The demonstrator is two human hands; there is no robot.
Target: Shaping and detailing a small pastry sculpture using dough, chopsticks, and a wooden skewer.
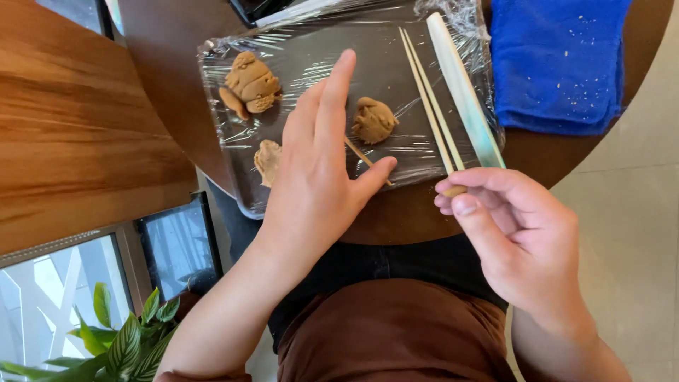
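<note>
In the head view, a dark tray wrapped in clear plastic film (396, 64) is lying on a round dark-brown wooden desk (170, 49), and everything else is sitting in relation to that tray. The left hand (318, 170) is resting flat on the near part of the tray, its fingers (337, 88) stretched out straight and close together, gripping nothing, with the thumb spread toward the tray's near edge. A thin wooden stick (362, 154) is lying on the film, partly under that hand, its free end poking out beside the thumb. Just past the stick, near the middle of the tray, a small shaped lump of brown clay (373, 120) is sitting close to the left hand but apart from it. A larger modelled clay figure (251, 83) is sitting at the far left corner of the tray, and a smaller clay piece (267, 160) is lying near the tray's near left edge, partly hidden by the left hand. On the right part of the tray, a pair of thin wooden sticks (428, 99) is lying side by side next to a pale flat modelling tool (463, 88). The right hand (516, 233) is hovering just off the tray's near right corner, its fingers (481, 180) curled together and pinching the near end of the pair of sticks. Right of the tray, a folded blue cloth (559, 60) is lying on the desk.
</note>
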